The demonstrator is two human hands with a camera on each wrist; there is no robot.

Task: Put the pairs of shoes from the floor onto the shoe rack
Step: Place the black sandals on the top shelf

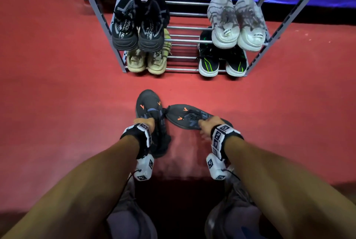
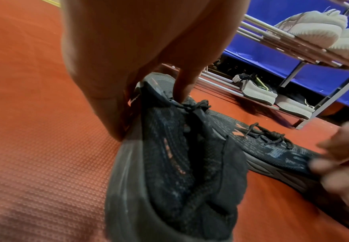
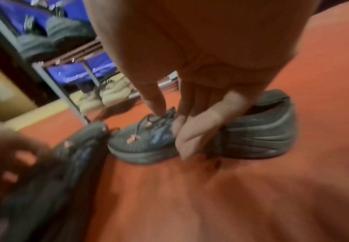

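Observation:
Two dark grey sneakers with orange marks lie on the red floor in front of the shoe rack (image 1: 183,27). My left hand (image 1: 149,123) grips the left sneaker (image 1: 148,104) at its collar, thumb on the outer side and a finger inside (image 2: 183,91). This left sneaker (image 2: 169,163) tilts with its heel toward the wrist camera. My right hand (image 1: 204,123) grips the right sneaker (image 1: 185,112) at mid-length, and that sneaker (image 3: 256,134) rests sole-down on the floor. The right hand's fingers (image 3: 200,127) curl over its side. The two toes nearly touch.
The rack holds a black pair (image 1: 136,26), a white pair (image 1: 237,25), a beige pair (image 1: 146,61) and a black-green pair (image 1: 221,61), with pale pairs on top. Bare rails (image 1: 183,41) run between the pairs. My own feet (image 1: 131,219) stand below.

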